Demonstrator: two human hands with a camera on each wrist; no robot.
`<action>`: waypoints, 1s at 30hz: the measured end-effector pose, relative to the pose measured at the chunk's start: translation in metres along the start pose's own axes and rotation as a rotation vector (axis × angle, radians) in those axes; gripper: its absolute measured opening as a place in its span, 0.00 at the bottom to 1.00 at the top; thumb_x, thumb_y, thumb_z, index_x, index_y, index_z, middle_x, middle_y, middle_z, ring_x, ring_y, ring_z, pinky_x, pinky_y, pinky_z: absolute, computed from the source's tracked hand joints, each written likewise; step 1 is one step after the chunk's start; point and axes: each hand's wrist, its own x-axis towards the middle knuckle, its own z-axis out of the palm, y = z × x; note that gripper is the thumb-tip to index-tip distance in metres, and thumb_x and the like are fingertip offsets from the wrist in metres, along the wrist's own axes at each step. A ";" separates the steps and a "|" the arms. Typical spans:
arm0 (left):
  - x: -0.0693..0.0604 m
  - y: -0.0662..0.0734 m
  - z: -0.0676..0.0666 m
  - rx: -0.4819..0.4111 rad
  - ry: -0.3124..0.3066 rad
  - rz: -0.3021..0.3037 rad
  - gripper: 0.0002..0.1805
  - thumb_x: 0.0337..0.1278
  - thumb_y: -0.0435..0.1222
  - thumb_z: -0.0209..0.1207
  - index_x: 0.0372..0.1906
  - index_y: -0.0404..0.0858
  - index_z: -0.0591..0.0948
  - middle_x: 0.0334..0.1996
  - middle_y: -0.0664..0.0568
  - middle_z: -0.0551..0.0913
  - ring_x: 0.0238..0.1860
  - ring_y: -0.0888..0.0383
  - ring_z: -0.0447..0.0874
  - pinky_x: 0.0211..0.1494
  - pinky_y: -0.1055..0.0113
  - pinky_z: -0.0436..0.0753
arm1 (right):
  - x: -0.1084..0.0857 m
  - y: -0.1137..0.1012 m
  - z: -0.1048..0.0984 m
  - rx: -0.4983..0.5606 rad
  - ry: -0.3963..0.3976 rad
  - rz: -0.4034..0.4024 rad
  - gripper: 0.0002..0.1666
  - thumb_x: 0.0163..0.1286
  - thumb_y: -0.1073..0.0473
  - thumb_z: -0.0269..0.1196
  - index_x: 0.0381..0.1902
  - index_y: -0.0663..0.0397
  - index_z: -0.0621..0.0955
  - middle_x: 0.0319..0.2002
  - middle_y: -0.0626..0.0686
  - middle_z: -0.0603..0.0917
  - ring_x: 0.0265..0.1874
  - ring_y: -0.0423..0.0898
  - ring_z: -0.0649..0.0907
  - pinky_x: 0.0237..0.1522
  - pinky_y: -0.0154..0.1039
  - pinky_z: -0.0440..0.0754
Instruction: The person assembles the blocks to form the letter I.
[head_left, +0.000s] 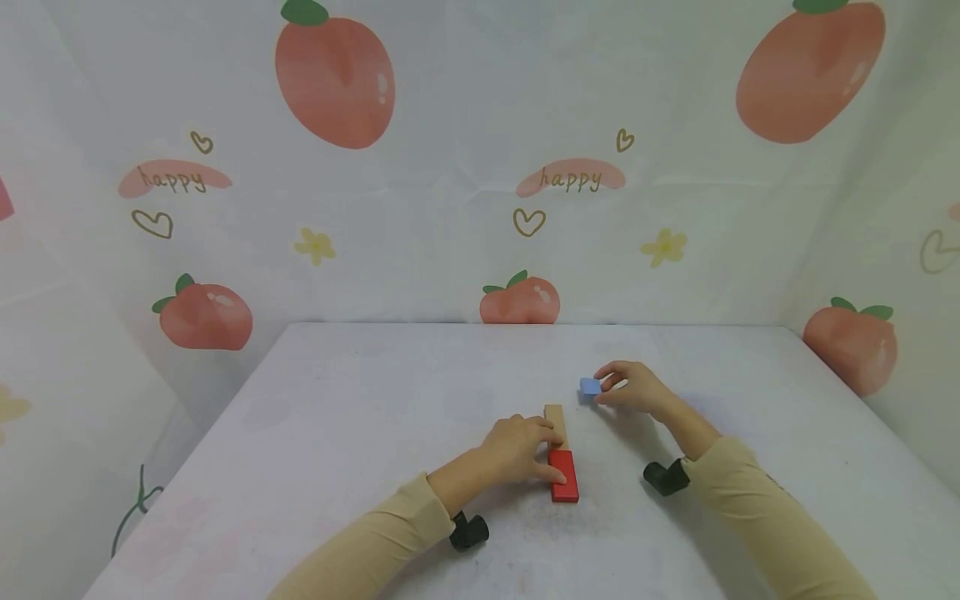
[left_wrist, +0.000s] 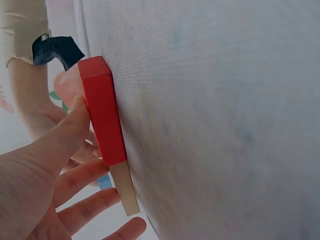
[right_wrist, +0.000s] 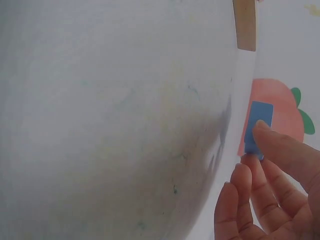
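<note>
A red block [head_left: 567, 478] and a plain wooden block [head_left: 554, 414] lie end to end on the table. The left hand [head_left: 513, 450] rests on them, its thumb on the red one and its spread fingers by the wooden one. Seen from the left wrist, the thumb touches the face of the red block [left_wrist: 103, 112], with fingertips near where the two meet. Beyond the wooden block's far end, the right hand [head_left: 636, 388] pinches a small blue block [head_left: 590, 387]. The right wrist view has its thumb on the blue block [right_wrist: 261, 112] and fingertips at its lower end.
The white table [head_left: 390, 400] ends at a back edge against a hanging cloth [head_left: 435, 233] printed with fruit, hearts and flowers. Black wrist mounts [head_left: 469, 533] sit under both cuffs. A green cord [head_left: 140, 500] hangs off the left side.
</note>
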 end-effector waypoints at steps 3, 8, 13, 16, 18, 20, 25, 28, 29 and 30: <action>0.000 0.000 0.001 -0.002 -0.002 0.000 0.28 0.45 0.57 0.64 0.55 0.54 0.79 0.59 0.56 0.76 0.54 0.55 0.76 0.52 0.65 0.75 | 0.001 -0.001 0.002 0.001 -0.006 -0.001 0.23 0.58 0.60 0.67 0.50 0.62 0.76 0.39 0.59 0.81 0.39 0.49 0.74 0.33 0.33 0.72; 0.001 -0.001 0.002 -0.008 -0.004 0.002 0.28 0.46 0.57 0.64 0.55 0.53 0.79 0.59 0.56 0.76 0.55 0.54 0.76 0.53 0.65 0.75 | 0.002 -0.002 0.005 0.002 -0.010 -0.008 0.23 0.57 0.60 0.67 0.50 0.62 0.76 0.38 0.59 0.81 0.40 0.50 0.74 0.34 0.33 0.72; 0.001 -0.001 0.002 -0.011 -0.003 0.004 0.28 0.46 0.57 0.64 0.55 0.53 0.79 0.59 0.56 0.76 0.55 0.54 0.76 0.53 0.65 0.75 | 0.003 -0.004 0.008 0.009 -0.013 -0.024 0.23 0.57 0.60 0.68 0.49 0.63 0.77 0.37 0.58 0.81 0.40 0.49 0.75 0.34 0.33 0.72; 0.000 -0.001 0.002 -0.010 -0.004 0.002 0.28 0.46 0.57 0.64 0.55 0.54 0.79 0.60 0.56 0.76 0.55 0.54 0.76 0.52 0.64 0.75 | 0.004 -0.005 0.010 0.005 -0.016 -0.038 0.22 0.56 0.61 0.67 0.49 0.63 0.77 0.36 0.59 0.82 0.39 0.49 0.75 0.34 0.33 0.72; 0.001 -0.001 0.002 -0.008 -0.004 0.003 0.28 0.46 0.56 0.64 0.55 0.54 0.79 0.59 0.56 0.76 0.55 0.54 0.76 0.52 0.65 0.75 | 0.004 -0.006 0.011 -0.002 -0.018 -0.035 0.22 0.56 0.60 0.68 0.48 0.63 0.77 0.36 0.58 0.82 0.39 0.49 0.75 0.35 0.34 0.72; 0.001 -0.001 0.002 -0.007 -0.005 0.002 0.28 0.46 0.56 0.64 0.55 0.54 0.79 0.59 0.56 0.76 0.55 0.54 0.76 0.51 0.65 0.75 | 0.005 -0.006 0.012 -0.005 -0.018 -0.037 0.22 0.56 0.60 0.68 0.48 0.62 0.78 0.36 0.58 0.82 0.39 0.49 0.75 0.35 0.34 0.72; 0.000 0.000 0.001 -0.002 -0.004 0.000 0.28 0.46 0.56 0.64 0.55 0.53 0.79 0.59 0.56 0.76 0.55 0.54 0.76 0.51 0.65 0.75 | 0.005 -0.008 0.014 0.009 -0.004 -0.100 0.22 0.54 0.62 0.69 0.46 0.65 0.78 0.34 0.59 0.82 0.37 0.48 0.76 0.33 0.34 0.71; 0.001 0.000 0.000 0.002 0.001 0.000 0.28 0.46 0.57 0.64 0.55 0.53 0.79 0.59 0.56 0.76 0.55 0.54 0.76 0.52 0.65 0.76 | 0.005 -0.010 0.015 0.013 -0.002 -0.109 0.22 0.54 0.62 0.69 0.46 0.65 0.78 0.33 0.59 0.82 0.36 0.48 0.76 0.33 0.33 0.71; 0.001 0.000 0.000 0.005 0.003 0.000 0.28 0.46 0.57 0.64 0.55 0.53 0.80 0.59 0.56 0.76 0.55 0.54 0.76 0.51 0.65 0.76 | 0.006 -0.011 0.016 0.011 -0.004 -0.100 0.22 0.55 0.62 0.69 0.46 0.65 0.78 0.34 0.59 0.82 0.36 0.48 0.76 0.33 0.33 0.71; 0.001 0.000 0.000 0.007 0.005 0.000 0.28 0.46 0.57 0.64 0.55 0.53 0.80 0.59 0.56 0.76 0.55 0.54 0.76 0.51 0.65 0.76 | 0.006 -0.012 0.016 0.011 -0.007 -0.087 0.22 0.55 0.61 0.69 0.47 0.64 0.78 0.34 0.58 0.82 0.37 0.48 0.76 0.34 0.33 0.72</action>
